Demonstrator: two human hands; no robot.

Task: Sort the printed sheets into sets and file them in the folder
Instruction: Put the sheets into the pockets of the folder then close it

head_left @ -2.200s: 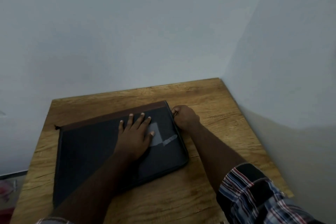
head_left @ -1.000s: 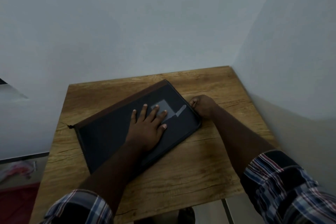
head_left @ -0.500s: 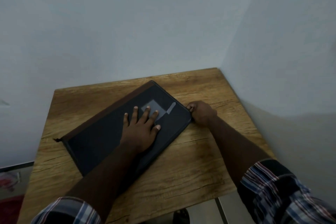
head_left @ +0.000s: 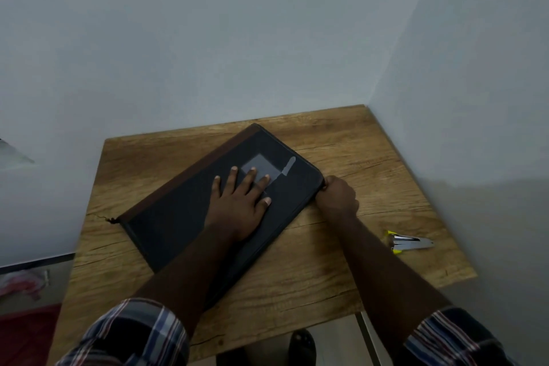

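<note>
While the dark zip folder [head_left: 178, 217] lies closed and askew on the wooden table [head_left: 297, 291], the left hand [head_left: 240, 202] presses flat on its cover, fingers spread. The right hand [head_left: 337, 197] curls around the folder's right corner, pinching there. A yellow-tipped metal stapler [head_left: 408, 242] lies further right.

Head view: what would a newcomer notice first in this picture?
First, the dark closed folder lying at a slant on the wooden table. The left hand presses flat on its cover, while the right hand grips its right corner. A small stapler with yellow parts lies near the table's right edge.
</note>
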